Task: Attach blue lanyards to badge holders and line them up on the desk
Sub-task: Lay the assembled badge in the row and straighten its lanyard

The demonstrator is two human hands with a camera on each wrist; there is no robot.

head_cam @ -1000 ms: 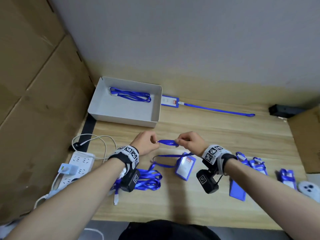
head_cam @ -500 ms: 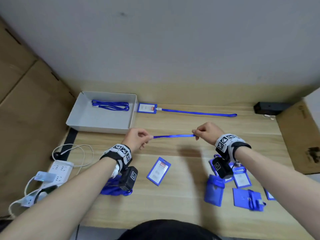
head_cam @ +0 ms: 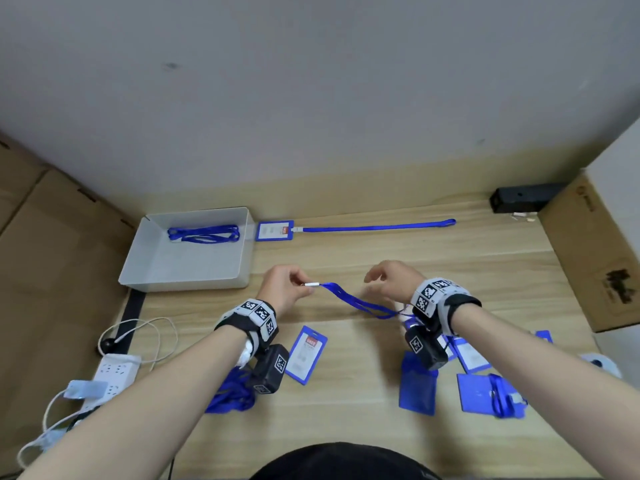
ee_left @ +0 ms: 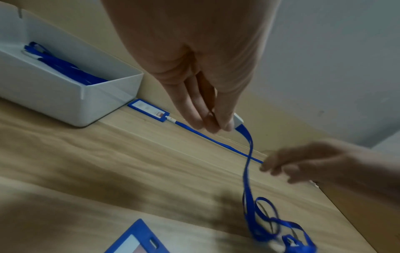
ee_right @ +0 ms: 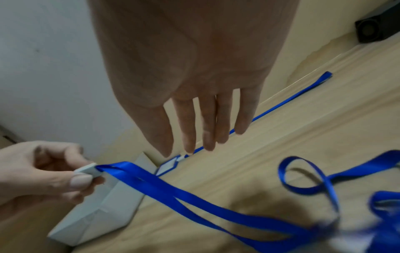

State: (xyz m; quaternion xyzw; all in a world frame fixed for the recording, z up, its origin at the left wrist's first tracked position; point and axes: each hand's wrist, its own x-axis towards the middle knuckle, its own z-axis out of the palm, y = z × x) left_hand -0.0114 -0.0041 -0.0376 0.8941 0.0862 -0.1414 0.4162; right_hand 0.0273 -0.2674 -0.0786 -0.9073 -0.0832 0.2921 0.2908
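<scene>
My left hand [head_cam: 300, 284] pinches the white clip [head_cam: 310, 284] of a blue lanyard [head_cam: 353, 301] above the desk; the left wrist view shows the fingertips [ee_left: 216, 126] on that clip [ee_left: 238, 120]. The strap sags rightward to the desk under my right wrist. My right hand [head_cam: 377, 278] hovers beside it, its fingers [ee_right: 194, 142] relaxed and holding nothing. A loose badge holder [head_cam: 306, 355] lies below the left hand. At the back lies one badge holder [head_cam: 275, 231] with its lanyard [head_cam: 377, 227] stretched out straight.
A white tray [head_cam: 187, 268] at the back left holds folded lanyards [head_cam: 204, 233]. More lanyards [head_cam: 232, 393] lie heaped under my left forearm. Several blue holders [head_cam: 417, 389] lie at the right. A power strip [head_cam: 114, 372], a black box [head_cam: 523, 199] and cardboard [head_cam: 595, 258] border the desk.
Both hands held the lanyard taut between them. The right hand has let go and moved closer, and the strap now droops from the left hand onto the desk.
</scene>
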